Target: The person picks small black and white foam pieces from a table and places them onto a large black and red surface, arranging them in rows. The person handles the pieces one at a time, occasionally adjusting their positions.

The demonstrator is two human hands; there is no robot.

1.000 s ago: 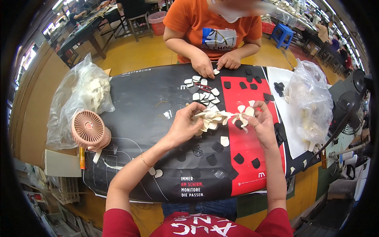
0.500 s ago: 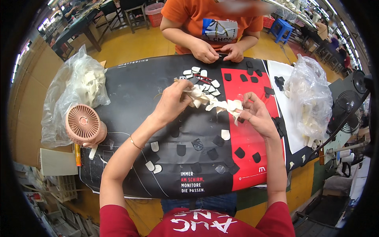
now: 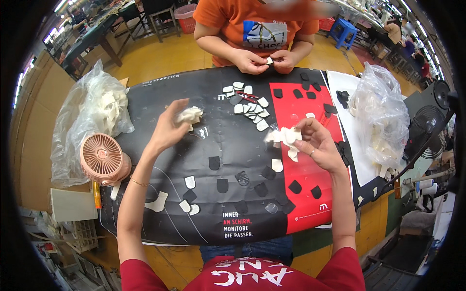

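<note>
My right hand [image 3: 318, 143] pinches a loose bunch of cream fabric scraps [image 3: 290, 137] above the red part of the printed mat [image 3: 160, 116]. My left hand [image 3: 170, 127], farther left, has its fingers stretched apart. A second clump of cream scraps [image 3: 191, 115] is between and just beyond its fingertips, with a clear plastic bit [image 3: 202, 132] beside it. Between my hands and the far edge is a group of small white tab-shaped pieces [image 3: 251, 110] with red-handled snips [image 3: 248, 97] among them. Black tabs [image 3: 222, 185] and a few white ones [image 3: 190, 182] lie nearer me.
Across the table, a person in orange holds a small white piece [image 3: 268, 60]. A pink fan [image 3: 103, 154] stands at left, near a plastic bag of cream scraps [image 3: 104, 106]. Another clear bag [image 3: 381, 111] is at right, near a black fan [image 3: 428, 131].
My left hand has moved left and apart from the right, carrying a clump of scraps. A cream scrap now lies on the mat at lower left. My right hand keeps its bunch.
</note>
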